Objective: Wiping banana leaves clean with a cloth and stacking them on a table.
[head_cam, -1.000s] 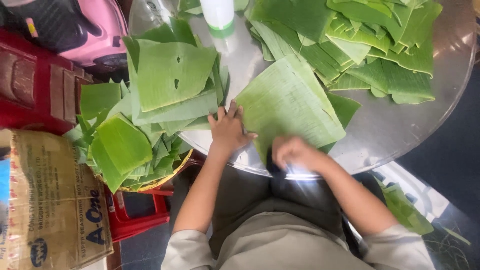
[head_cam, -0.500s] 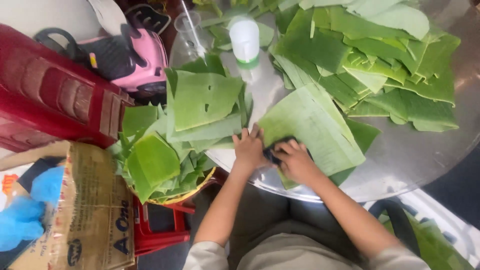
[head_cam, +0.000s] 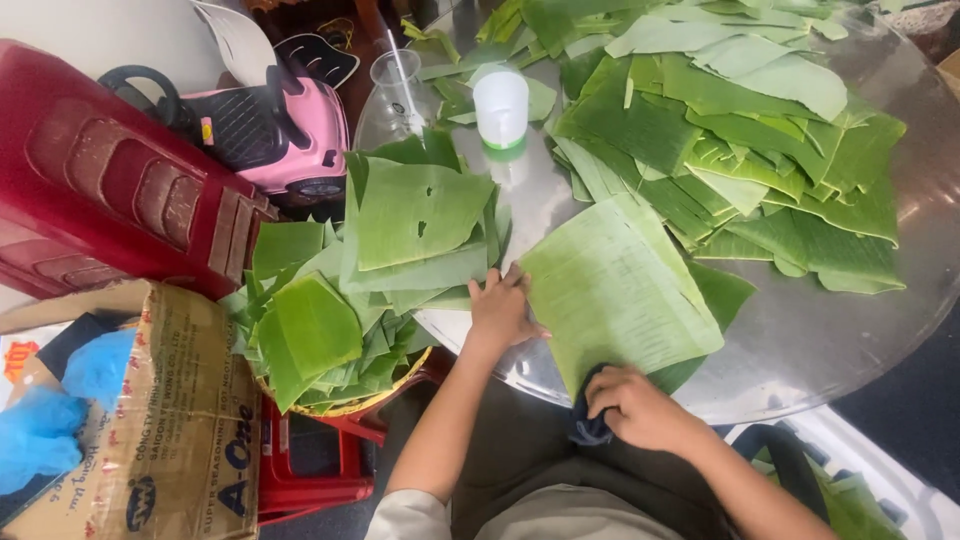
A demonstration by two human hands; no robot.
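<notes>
In the lower middle of the frame, the left hand (head_cam: 503, 308) lay flat with open fingers on the left edge of a large pale banana leaf (head_cam: 620, 290), which was spread on the round metal surface (head_cam: 850, 340). The right hand (head_cam: 635, 408) had its fingers closed around a dark cloth (head_cam: 590, 428) at the leaf's near edge. A basket (head_cam: 345, 405) of cut leaves stood to the left.
</notes>
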